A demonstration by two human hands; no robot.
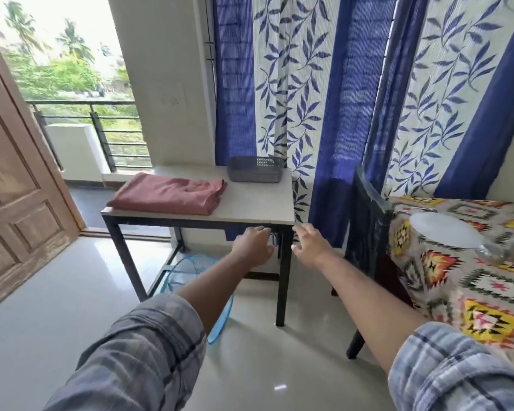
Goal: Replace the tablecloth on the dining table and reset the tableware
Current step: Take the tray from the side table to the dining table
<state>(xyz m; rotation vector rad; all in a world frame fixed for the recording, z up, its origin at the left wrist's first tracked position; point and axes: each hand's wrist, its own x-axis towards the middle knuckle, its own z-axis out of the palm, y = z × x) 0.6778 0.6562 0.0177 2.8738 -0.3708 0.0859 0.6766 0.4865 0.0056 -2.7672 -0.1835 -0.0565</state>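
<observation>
Plate point(445, 232) near the tablecloth point(457, 289) edge could be dragged off with it; left hand point(251, 247) and right hand point(309, 244) are held empty, fingers relaxed.

Bright daylight from the doorway point(80, 84) (edges warped).

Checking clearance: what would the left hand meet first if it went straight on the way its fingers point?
Most likely the front edge of the side table, near its right corner. The left hand sits just below that edge, though depth is unclear.
</observation>
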